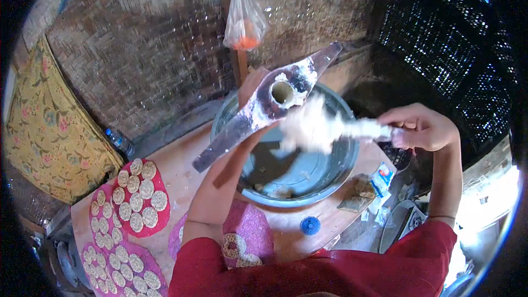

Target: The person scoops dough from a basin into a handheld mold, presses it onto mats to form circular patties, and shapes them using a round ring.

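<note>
A long tool with two flat handles and a round opening in its middle [231,133] is held up over a large grey-blue basin [297,202]. White paste is smeared around the opening. My left hand [254,85] is behind the tool, mostly hidden by it, so its fingers do not show. To the right, my right hand [426,126] is closed around the end of a pale stick. A blurred white doughy mass [313,126] covers the stick's other end, beside the opening. Small bits lie on the basin's bottom.
Round speckled pieces [146,189] lie on pink and red mats at the left of the table [184,159]. A blue cap [310,225] and packets [382,179] lie near the basin. A plastic bag [245,27] and patterned cloth [52,126] hang at the wall.
</note>
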The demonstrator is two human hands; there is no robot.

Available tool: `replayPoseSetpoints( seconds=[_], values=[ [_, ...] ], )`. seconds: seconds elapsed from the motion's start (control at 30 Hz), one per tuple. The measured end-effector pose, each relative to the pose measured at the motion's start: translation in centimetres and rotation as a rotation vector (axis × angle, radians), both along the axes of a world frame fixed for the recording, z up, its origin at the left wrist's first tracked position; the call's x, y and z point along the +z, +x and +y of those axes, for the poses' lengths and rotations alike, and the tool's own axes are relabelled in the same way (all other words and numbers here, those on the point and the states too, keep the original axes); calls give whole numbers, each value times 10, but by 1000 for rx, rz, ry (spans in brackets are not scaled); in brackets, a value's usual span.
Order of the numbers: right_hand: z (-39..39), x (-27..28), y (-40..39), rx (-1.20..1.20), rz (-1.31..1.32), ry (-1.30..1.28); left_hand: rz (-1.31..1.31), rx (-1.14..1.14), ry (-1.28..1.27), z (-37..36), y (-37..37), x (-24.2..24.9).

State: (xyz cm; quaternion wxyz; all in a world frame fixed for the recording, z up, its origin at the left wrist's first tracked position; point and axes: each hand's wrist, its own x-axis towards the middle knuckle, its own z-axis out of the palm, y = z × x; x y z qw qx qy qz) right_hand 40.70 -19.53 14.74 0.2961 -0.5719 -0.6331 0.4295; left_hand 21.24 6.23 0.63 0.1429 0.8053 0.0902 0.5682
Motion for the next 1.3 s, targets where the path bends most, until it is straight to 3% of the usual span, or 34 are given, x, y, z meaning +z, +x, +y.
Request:
replayPoseSetpoints(
  seconds=[0.03,0.1,0.2,0.23,0.3,0.37,0.4,0.43,0.5,0.57,0.6,0.7,0.73,0.77,0.8,0.83,0.9,0.93,0.97,1.07,1.17,1.23,1.3],
  values=[
    [-12,7,-8,-121,112,31,101,125,154,4,0,16],
    [-25,4,-12,-255,263,150,-43,-31,103,-15,0,57],
    [-29,-3,-28,-359,249,116,-57,-68,81,-38,-4,95],
    [-30,-4,-27,-370,214,69,-49,-24,137,-42,-6,106],
    [-30,3,-20,-341,225,-20,227,194,292,-58,-27,118],
    [-20,0,-14,-212,-237,158,243,231,461,-46,-26,106],
    [-11,-12,-12,-193,-507,454,337,289,501,-49,-28,99],
    [-8,-16,-21,-198,-501,457,429,346,539,-61,-31,96],
    [-1,-23,-52,-216,-1309,902,434,349,503,-73,-33,86],
    [-2,-40,-83,-214,-1471,914,527,151,178,-81,-43,82],
    [-4,-49,-85,-217,-1467,925,506,53,158,-86,-53,82],
    [-11,-58,-81,-108,-1365,1014,445,75,120,-68,-70,58],
    [-20,-52,-79,-171,-1366,946,694,289,6,-45,-67,48],
    [-27,-50,-74,-233,-1366,875,563,254,-185,-51,-77,53],
    [-29,-49,-64,-298,-1171,943,610,298,-133,-26,-78,41],
    [-23,-52,-63,-303,-1172,947,496,176,-172,-30,-75,39],
    [0,-70,-65,-536,-645,1026,284,-84,-230,-38,-69,36],
    [19,-86,-67,-516,-375,986,413,160,-127,-57,-62,51],
    [32,-98,-76,-524,-374,988,533,406,-16,-67,-54,59],
    [44,-138,-107,-514,-282,884,406,440,28,-84,-38,73],
    [39,-159,-119,-455,-118,1027,385,467,42,-48,-51,59],
    [22,-161,-106,-328,193,587,351,419,-2,-37,-66,54],
    [30,-159,-93,-369,196,657,307,427,-7,-43,-69,52]
  ],
)
